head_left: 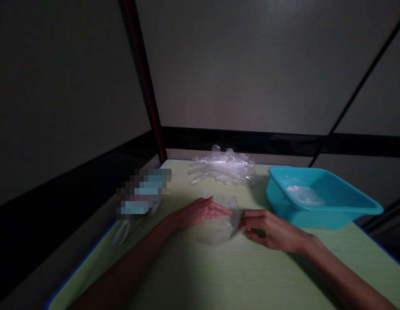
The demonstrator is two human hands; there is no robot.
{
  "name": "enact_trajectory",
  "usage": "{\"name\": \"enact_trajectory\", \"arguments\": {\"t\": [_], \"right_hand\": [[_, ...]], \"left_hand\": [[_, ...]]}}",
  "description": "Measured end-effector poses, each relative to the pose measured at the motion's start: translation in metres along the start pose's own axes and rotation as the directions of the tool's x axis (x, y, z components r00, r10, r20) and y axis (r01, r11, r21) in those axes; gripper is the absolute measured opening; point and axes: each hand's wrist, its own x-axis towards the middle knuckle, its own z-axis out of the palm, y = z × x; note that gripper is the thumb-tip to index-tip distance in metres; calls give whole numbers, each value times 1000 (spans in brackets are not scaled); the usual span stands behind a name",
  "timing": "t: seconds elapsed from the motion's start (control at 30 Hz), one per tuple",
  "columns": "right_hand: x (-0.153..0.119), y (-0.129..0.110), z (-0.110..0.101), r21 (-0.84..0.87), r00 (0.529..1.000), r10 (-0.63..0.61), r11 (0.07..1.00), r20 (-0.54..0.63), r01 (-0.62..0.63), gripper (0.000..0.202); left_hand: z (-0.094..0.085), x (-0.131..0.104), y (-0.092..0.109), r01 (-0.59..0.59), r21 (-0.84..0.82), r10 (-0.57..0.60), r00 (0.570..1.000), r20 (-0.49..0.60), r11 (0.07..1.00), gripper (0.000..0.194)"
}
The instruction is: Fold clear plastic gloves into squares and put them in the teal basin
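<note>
A thin, clear plastic glove (230, 228), folded into a roughly square shape and partly blurred, lies on the table in front of me. My left hand (203, 212) is held over its left part, palm turned inward, with the fingers stretched out. On the other side, my right hand (264, 228) has its fingers curled at the glove's right edge. Its fingertips seem to pinch that edge, though the contact is hard to make out. Behind both hands is a loose heap of clear plastic gloves (224, 168), some with rounded finger ends sticking up.
A turquoise plastic basin (329, 215) stands on the right, with folded clear plastic (305, 195) inside. At the left edge lies a pixelated item (143, 193) with a white strap loop (121, 232). The pale green table (232, 280) has a blue edge; walls rise behind it.
</note>
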Motion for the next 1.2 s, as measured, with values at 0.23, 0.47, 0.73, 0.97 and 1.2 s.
{"name": "enact_trajectory", "arguments": {"t": [0.23,0.47,0.73,0.97,1.2], "right_hand": [[1,8,4,-35,999,-25,999,-32,24,17],[6,13,5,46,971,193,981,-144,-188,19],[41,43,5,590,894,443,738,-59,-327,29],[52,60,20,630,822,567,655,-43,-418,24],[39,51,24,604,810,583,670,-68,-432,14]], "left_hand": [[0,0,0,37,-23,-37,999,-18,999,56],[-2,3,0,108,-131,-119,989,-86,986,56],[-5,9,6,99,-447,-221,948,-229,889,62],[-10,8,12,135,-501,-244,957,-158,855,61],[-4,3,4,205,-528,-294,952,-90,824,56]]}}
